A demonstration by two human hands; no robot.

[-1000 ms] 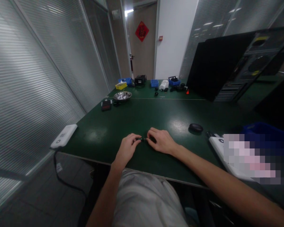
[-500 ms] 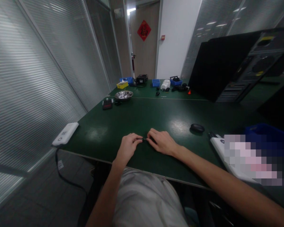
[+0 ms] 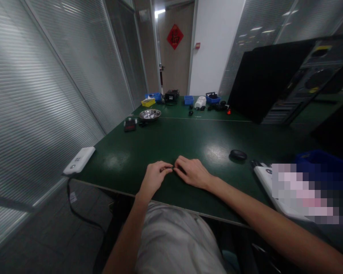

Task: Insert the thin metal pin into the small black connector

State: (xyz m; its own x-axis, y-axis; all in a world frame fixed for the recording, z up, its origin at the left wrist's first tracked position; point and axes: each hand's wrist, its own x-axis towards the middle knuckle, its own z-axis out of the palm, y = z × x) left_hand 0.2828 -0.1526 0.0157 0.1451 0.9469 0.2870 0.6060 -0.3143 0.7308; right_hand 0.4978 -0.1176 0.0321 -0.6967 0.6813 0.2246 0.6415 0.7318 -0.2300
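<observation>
Just above the near part of the green table [image 3: 185, 140], my left hand [image 3: 156, 176] and my right hand [image 3: 193, 173] meet fingertip to fingertip. A tiny dark piece [image 3: 173, 168] shows between them, too small to identify. The thumb and index finger of my left hand are pinched at its left side. My right hand, with curled fingers and the thumb against the index finger, pinches at its right side. What lies inside the fingers is mostly hidden.
A black oval case [image 3: 238, 155] lies right of my hands. White devices lie at the left edge [image 3: 81, 160] and right [image 3: 270, 186], by a blue bin [image 3: 326, 163]. Farther back are a metal bowl [image 3: 150, 115], small bins and a large black computer case [image 3: 263, 83].
My right hand has shifted slightly left, closing the gap to my left hand. Less of the small dark piece shows between the fingertips.
</observation>
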